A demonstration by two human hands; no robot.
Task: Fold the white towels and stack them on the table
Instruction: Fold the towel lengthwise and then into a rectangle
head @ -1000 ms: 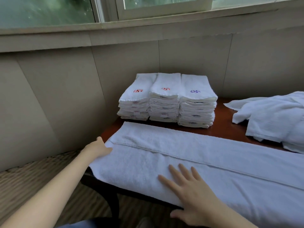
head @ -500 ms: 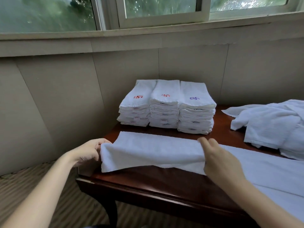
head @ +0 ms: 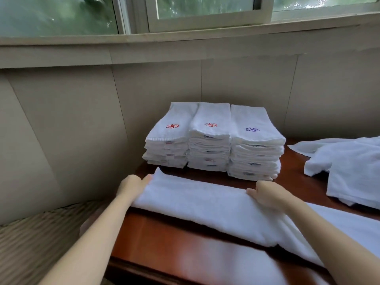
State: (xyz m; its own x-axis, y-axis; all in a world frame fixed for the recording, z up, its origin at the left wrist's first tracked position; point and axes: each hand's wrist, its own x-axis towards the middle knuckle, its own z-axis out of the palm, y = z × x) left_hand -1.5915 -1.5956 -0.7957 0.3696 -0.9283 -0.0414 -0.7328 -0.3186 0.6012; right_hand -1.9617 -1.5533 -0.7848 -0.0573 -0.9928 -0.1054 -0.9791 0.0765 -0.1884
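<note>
Towel (head: 205,202) of white terry lies as a long doubled band across the reddish worktop (head: 164,239), its right part running out of view at the lower right. The left hand (head: 133,185) grips the band's left end, thumb on top, its fingers hidden by the cloth. The right hand (head: 267,195) holds the far folded edge midway along, fingers curled over it. Behind, near the wall (head: 156,89), three stacks of folded towels (head: 213,140) stand side by side. A heap of loose towels (head: 353,167) lies at the right.
</note>
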